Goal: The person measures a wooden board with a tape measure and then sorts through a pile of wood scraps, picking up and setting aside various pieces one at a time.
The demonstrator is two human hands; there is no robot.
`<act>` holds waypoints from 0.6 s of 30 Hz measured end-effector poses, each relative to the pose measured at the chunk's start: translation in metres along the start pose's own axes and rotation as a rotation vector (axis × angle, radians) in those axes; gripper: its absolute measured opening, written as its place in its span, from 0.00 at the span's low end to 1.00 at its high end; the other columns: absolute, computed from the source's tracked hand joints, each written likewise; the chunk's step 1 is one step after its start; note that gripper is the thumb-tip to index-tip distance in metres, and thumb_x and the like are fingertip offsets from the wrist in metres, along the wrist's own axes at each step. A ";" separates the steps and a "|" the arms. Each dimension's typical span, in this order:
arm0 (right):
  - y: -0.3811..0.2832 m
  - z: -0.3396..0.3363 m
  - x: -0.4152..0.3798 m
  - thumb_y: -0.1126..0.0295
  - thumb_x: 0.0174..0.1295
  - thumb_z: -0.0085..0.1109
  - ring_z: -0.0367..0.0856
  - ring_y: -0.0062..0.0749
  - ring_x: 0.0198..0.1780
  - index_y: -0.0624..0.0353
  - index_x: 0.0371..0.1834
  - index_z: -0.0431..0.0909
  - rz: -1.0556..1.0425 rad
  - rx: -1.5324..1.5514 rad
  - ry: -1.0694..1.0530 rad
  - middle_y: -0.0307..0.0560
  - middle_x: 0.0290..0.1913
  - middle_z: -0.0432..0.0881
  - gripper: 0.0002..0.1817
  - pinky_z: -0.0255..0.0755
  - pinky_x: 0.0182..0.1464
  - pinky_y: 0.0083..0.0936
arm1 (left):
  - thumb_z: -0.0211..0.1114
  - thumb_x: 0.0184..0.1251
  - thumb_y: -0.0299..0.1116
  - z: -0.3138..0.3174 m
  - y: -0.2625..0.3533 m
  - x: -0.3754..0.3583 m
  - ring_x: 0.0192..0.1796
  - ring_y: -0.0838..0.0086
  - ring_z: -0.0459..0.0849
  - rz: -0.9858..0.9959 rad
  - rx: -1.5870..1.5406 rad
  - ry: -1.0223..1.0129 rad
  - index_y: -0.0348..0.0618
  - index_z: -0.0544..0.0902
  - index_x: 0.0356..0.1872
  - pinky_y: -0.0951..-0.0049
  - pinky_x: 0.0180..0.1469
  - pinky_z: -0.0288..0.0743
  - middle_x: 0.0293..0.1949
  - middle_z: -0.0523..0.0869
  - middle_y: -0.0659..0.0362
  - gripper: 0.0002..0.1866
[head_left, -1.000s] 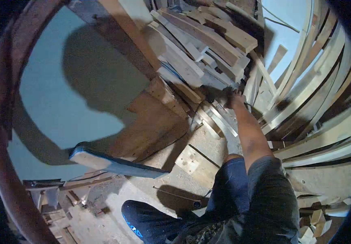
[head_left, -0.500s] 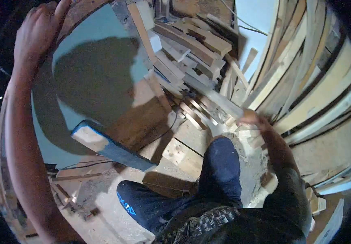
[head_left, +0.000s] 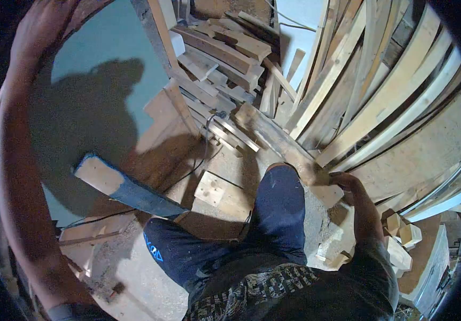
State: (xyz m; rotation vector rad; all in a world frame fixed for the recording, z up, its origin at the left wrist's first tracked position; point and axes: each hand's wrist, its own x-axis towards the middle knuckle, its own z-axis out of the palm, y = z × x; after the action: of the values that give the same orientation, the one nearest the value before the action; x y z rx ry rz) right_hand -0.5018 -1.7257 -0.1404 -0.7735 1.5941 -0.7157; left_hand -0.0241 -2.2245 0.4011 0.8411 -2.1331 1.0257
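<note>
At the upper left, my left hand [head_left: 40, 27] is up at the wooden edge beside a blue-green panel [head_left: 105, 40]; its fingers are dim and partly cut off by the frame's dark rim. My right hand [head_left: 345, 185] is curled at the near end of a rough, stained wooden plank [head_left: 278, 140]. That plank slants from the timber pile down past my right knee. Between the panel and my legs a blue-edged board [head_left: 134, 190] slopes, its pale end raised to the left.
Stacked offcuts [head_left: 219, 51] fill the back. Long boards [head_left: 396, 107] lean along the right side. A pale wood block [head_left: 217, 192] lies before my knees, and a dark cable [head_left: 201, 160] runs across the floor. Short blocks [head_left: 401, 241] sit at the lower right.
The view has shifted right, so most things appear further left. My right hand and the plank's near end have come lower and nearer to me. My left hand stays high at the upper left.
</note>
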 end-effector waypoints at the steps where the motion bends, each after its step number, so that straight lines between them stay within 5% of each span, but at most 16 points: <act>1: -0.005 0.014 0.001 0.63 0.64 0.59 0.80 0.32 0.51 0.58 0.52 0.80 0.187 0.396 0.069 0.48 0.53 0.82 0.16 0.72 0.56 0.29 | 0.50 0.73 0.47 -0.006 0.009 -0.001 0.43 0.56 0.79 -0.114 0.011 -0.071 0.35 0.83 0.26 0.58 0.48 0.72 0.30 0.84 0.50 0.25; 2: -0.050 0.037 -0.010 0.57 0.66 0.58 0.82 0.31 0.48 0.57 0.51 0.81 0.158 0.015 0.112 0.47 0.49 0.84 0.18 0.74 0.52 0.28 | 0.50 0.73 0.47 -0.007 0.009 -0.001 0.43 0.56 0.79 -0.114 0.008 -0.070 0.35 0.83 0.26 0.58 0.48 0.72 0.30 0.84 0.50 0.25; 3: -0.063 0.052 -0.009 0.57 0.66 0.58 0.82 0.31 0.48 0.57 0.51 0.81 0.159 0.016 0.116 0.47 0.49 0.84 0.18 0.74 0.52 0.28 | 0.50 0.74 0.47 -0.008 0.008 -0.001 0.43 0.56 0.79 -0.107 0.030 -0.075 0.35 0.83 0.26 0.58 0.48 0.72 0.29 0.84 0.50 0.26; 5: -0.078 0.069 -0.006 0.45 0.64 0.56 0.84 0.38 0.44 0.58 0.46 0.84 -0.186 -0.327 0.231 0.50 0.44 0.86 0.25 0.75 0.49 0.33 | 0.49 0.74 0.46 -0.002 -0.001 0.000 0.42 0.55 0.79 -0.102 0.050 -0.078 0.35 0.83 0.25 0.59 0.48 0.72 0.29 0.84 0.49 0.26; 6: -0.079 0.077 -0.001 0.45 0.64 0.56 0.84 0.38 0.44 0.58 0.46 0.84 -0.186 -0.328 0.234 0.50 0.44 0.86 0.25 0.75 0.49 0.33 | 0.46 0.73 0.51 0.010 -0.017 0.003 0.35 0.49 0.79 0.038 0.047 0.031 0.31 0.82 0.21 0.51 0.40 0.72 0.25 0.82 0.44 0.32; 8: -0.076 0.086 0.009 0.34 0.58 0.54 0.85 0.49 0.44 0.59 0.43 0.85 0.403 -0.684 0.670 0.57 0.41 0.86 0.35 0.76 0.48 0.38 | 0.42 0.73 0.56 0.014 -0.023 0.004 0.28 0.43 0.79 0.176 0.045 0.140 0.26 0.80 0.18 0.43 0.33 0.72 0.22 0.81 0.38 0.39; 11: -0.069 0.084 0.007 0.26 0.53 0.47 0.78 0.52 0.58 0.57 0.47 0.84 0.580 -0.727 0.673 0.58 0.50 0.83 0.42 0.71 0.58 0.41 | 0.42 0.73 0.55 0.004 -0.016 0.003 0.29 0.41 0.78 0.185 0.007 0.077 0.28 0.81 0.18 0.43 0.32 0.72 0.22 0.81 0.38 0.38; 13: -0.042 0.080 0.003 0.28 0.54 0.48 0.80 0.51 0.56 0.56 0.46 0.84 0.566 -0.743 0.656 0.58 0.49 0.83 0.40 0.73 0.56 0.41 | 0.48 0.75 0.46 -0.016 0.013 -0.002 0.42 0.55 0.79 -0.089 0.063 -0.097 0.35 0.83 0.25 0.59 0.47 0.72 0.27 0.83 0.48 0.27; 16: -0.049 0.081 -0.030 0.32 0.56 0.50 0.82 0.51 0.52 0.57 0.45 0.84 0.511 -0.671 0.711 0.60 0.47 0.84 0.37 0.76 0.52 0.42 | 0.46 0.76 0.46 -0.034 0.070 -0.020 0.39 0.52 0.80 -0.055 0.435 0.071 0.34 0.82 0.27 0.56 0.46 0.72 0.28 0.83 0.45 0.27; 18: -0.013 0.051 -0.043 0.34 0.58 0.50 0.85 0.49 0.47 0.57 0.42 0.85 0.364 -0.931 0.760 0.58 0.44 0.85 0.35 0.77 0.48 0.43 | 0.45 0.76 0.47 -0.026 0.044 -0.016 0.39 0.51 0.80 -0.040 0.296 0.010 0.33 0.82 0.28 0.54 0.46 0.72 0.29 0.83 0.44 0.27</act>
State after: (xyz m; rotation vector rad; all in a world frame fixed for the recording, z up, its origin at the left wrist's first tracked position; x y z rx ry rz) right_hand -0.4455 -1.7006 -0.1122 -0.8535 2.7442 0.0864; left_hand -0.0408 -2.1767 0.3838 1.0091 -1.9755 1.3423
